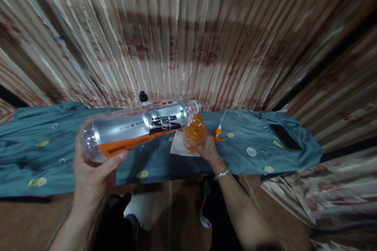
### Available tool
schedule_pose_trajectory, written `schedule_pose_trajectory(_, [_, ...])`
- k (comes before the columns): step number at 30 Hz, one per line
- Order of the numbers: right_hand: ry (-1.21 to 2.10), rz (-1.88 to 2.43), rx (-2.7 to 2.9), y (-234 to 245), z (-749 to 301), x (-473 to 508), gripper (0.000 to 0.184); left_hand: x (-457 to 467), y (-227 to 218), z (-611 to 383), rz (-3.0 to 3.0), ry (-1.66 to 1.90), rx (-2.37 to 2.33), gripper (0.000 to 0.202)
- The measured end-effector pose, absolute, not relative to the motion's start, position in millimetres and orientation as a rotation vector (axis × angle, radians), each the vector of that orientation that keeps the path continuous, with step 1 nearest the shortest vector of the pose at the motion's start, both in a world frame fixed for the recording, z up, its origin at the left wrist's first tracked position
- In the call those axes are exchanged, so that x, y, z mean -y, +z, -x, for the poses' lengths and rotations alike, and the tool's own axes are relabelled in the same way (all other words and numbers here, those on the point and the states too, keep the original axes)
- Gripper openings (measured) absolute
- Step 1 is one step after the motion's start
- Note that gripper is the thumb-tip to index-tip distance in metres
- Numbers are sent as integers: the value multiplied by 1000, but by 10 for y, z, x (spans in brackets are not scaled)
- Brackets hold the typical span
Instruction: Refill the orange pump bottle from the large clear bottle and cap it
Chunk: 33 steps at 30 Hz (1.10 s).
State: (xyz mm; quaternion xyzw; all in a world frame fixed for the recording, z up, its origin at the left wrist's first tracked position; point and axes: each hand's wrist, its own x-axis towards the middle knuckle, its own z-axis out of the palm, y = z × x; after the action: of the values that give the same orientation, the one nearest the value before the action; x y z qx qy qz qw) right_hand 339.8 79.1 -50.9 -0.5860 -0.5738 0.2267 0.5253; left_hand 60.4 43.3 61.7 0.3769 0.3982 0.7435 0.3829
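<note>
My left hand (96, 170) is wrapped round the base of a large clear plastic bottle (138, 127) with a silver, black and orange label. The bottle lies tilted almost level, its uncapped mouth over the top of a smaller orange bottle (194, 129). Around that orange bottle my right hand (206, 145) is closed; it stands upright on a white napkin (177, 146). Whether liquid is running between the two cannot be made out. To the right of my right hand lies an orange pump head (218, 132) with a clear tube.
A green patterned cloth (156, 168) covers the narrow table. Behind the large bottle shows a black-topped bottle (143, 96). At the right lie a dark phone (285, 137) and a round white lid (251, 151). A pleated curtain (188, 39) hangs close behind.
</note>
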Motion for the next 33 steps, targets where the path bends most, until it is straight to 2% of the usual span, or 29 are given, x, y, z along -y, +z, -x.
schedule_pose_trajectory(8, [542, 1406, 1387, -474, -3390, -778, 79, -411, 639, -613, -955, 1897, -1025, 100])
schedule_pose_trajectory(13, [533, 1422, 1389, -453, -3388, -774, 79, -423, 616, -599, -957, 1906, -992, 106])
schedule_pose_trajectory(19, [559, 1424, 1380, -456, -3390, -766, 81, -445, 600, -588, -1052, 1902, -997, 97])
schedule_pose_trajectory(33, [561, 1449, 1351, -453, -3388, -778, 81, -449, 543, -522, -1185, 1838, -1027, 104])
